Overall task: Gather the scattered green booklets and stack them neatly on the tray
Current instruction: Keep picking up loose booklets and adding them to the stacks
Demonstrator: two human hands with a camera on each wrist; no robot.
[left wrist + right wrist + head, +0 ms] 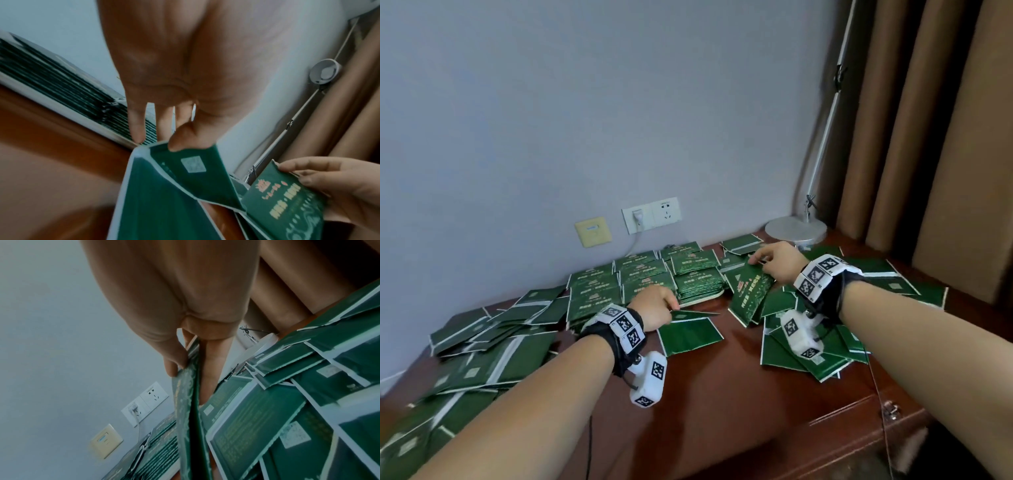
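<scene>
Our right hand [777,260] pinches a glossy green gold-printed booklet [751,294], tilted for carrying, beside the neat green stacks on the pale tray [702,301]; our left hand [654,306] pinches another thin, white-edged green booklet [693,313] just off the brown wooden desk [722,394].

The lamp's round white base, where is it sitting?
In the head view the lamp base sits at the desk's far right corner, against the wall, beside the brown curtain.
</scene>
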